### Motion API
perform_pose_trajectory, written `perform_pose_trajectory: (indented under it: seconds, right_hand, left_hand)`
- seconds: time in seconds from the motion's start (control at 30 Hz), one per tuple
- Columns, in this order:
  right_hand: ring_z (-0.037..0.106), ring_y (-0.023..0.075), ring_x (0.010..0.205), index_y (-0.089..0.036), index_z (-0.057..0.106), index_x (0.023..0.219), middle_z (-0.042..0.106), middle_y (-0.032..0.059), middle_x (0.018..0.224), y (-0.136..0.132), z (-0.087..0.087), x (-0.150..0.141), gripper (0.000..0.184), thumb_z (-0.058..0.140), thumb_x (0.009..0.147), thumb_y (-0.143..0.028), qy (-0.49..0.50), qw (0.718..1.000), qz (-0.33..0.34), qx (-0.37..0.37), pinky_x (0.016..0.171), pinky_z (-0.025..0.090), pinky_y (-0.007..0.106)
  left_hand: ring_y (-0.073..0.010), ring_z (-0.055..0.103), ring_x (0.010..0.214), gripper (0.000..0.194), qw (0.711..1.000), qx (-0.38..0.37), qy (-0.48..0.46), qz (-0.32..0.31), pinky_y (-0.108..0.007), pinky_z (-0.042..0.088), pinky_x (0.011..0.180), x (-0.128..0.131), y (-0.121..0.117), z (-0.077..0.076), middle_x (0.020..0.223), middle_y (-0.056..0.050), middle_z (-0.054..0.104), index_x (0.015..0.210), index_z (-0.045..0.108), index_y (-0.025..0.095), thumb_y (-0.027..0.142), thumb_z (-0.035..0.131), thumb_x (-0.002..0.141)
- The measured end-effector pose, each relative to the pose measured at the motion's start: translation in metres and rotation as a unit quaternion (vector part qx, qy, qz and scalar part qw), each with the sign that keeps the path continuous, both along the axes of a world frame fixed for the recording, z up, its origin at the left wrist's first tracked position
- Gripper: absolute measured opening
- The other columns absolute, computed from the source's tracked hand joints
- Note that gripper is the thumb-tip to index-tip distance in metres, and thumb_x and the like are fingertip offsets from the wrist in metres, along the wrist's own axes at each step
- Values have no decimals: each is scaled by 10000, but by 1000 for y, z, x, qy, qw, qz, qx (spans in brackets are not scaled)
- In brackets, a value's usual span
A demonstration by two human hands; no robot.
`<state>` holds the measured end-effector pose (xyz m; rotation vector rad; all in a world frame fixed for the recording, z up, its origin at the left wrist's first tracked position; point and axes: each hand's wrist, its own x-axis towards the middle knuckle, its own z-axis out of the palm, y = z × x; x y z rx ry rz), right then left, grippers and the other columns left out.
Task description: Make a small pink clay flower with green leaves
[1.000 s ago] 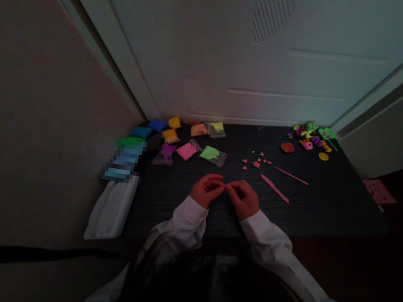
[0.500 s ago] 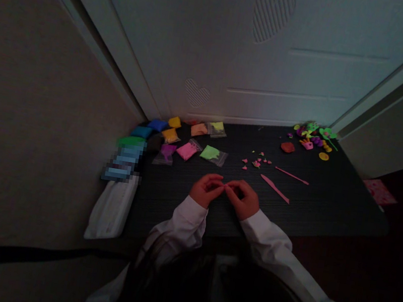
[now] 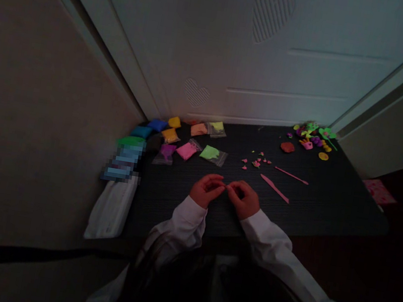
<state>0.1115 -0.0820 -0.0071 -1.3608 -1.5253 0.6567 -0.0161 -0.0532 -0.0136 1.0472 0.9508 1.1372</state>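
Dark wood-grain counter (image 3: 163, 201) here; left hand (image 3: 204, 190) and right hand (image 3: 244, 201) nearly meet over its near side, each grip narrow, apparently pinching one pink clay bit (image 3: 226, 186) between them. Looks like fingertip shaping; next move probably calls for light pressure. Bit's tiny, mostly hidden, shape can't tell.

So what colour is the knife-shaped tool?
The knife-shaped tool is pink, in the head view.

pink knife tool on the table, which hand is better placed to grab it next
Probably the right hand: the pink knife tool lies to its right, farther from the left hand. Whether either holds something is too dim to tell.
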Motion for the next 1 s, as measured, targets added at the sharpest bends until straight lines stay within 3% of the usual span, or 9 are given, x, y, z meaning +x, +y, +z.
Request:
perform_pose_trajectory:
  seconds: [0.33,1.0]
  right_hand:
    - [416,86,536,-187,554,703,458,-19,601,0,0,0,105,496,716,-273,2,1000,-10,9,516,353,225]
    - [431,90,577,-181,584,839,476,-6,648,-3,7,1,181,478,744,-293,6,1000,28,-7,546,356,224]
  left_hand:
    - [-74,550,639,297,1000,-12,-13,-19,-197,410,615,0,0,0,686,6,611,821,556,160,157,651,539]
    - [-70,538,574,327,999,-23,-19,26,-199,399,569,0,3,-2,628,20,600,806,547,151,197,671,507]
